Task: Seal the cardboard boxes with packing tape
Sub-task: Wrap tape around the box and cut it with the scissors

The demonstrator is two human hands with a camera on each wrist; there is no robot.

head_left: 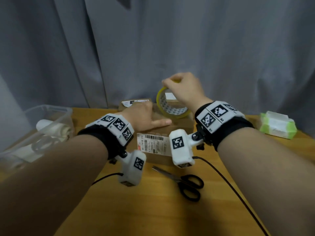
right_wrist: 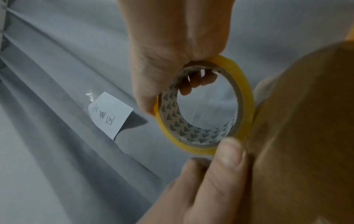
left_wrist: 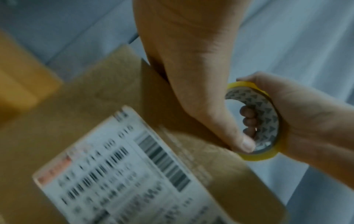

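yellow tape roll (head_left: 172, 106) in right grip (head_left: 183, 90), touching cardboard box (head_left: 163, 130)

The left hand (left_wrist: 191, 75) presses on the labelled cardboard box (left_wrist: 114, 106) while the right hand (left_wrist: 306, 121) grips the yellow tape roll (left_wrist: 268, 109) just beside it.

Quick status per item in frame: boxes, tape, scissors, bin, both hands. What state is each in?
Front box: flaps closed, shipping label on top, left hand on it.
Back box: closed, behind the front one.
Tape roll: held on edge above the front box.
Left hand: flat, pressing the box top.
Right hand: gripping the roll through its core.
Scissors: closed, lying on the table.
Plastic bin: open, no lid.
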